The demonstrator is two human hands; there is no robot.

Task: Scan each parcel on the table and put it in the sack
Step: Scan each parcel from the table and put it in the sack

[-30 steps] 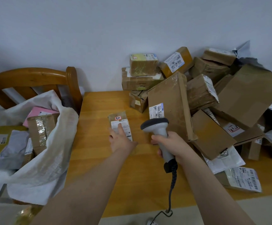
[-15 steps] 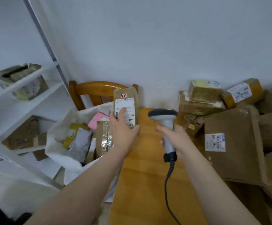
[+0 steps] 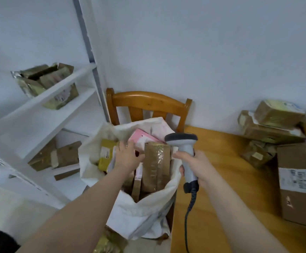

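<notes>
Slim brown parcel with a white barcode label [image 3: 138, 180] stands on edge down inside the white woven sack [image 3: 148, 205], tucked just beside a tall brown box wrapped in glossy tape [image 3: 156, 167]. And there's the left hand [image 3: 128, 157] right above it, over the mouth of the sack: its grip is slack, fingers spread and relaxed, curled round nothing, though whether the wrist brushes the label I cannot tell. Deeper in the sack sit a flat pink parcel [image 3: 141, 138] and a yellow packet [image 3: 107, 152]. The sack itself rests on an orange-brown wooden chair [image 3: 148, 101] set against the wall. Over on the other side, the right hand [image 3: 198, 167] has its grip clamped round the handle of the grey handheld barcode scanner [image 3: 182, 139], held upright at the sack's right edge, its black coiled cable [image 3: 190, 203] trailing down. The orange wooden desk [image 3: 230, 172] carries a stack of brown taped parcels [image 3: 269, 125] against the wall and a large brown cardboard box [image 3: 298, 161] with a white label near the right edge. At left, white shelves [image 3: 44, 106] hold more brown packages.
</notes>
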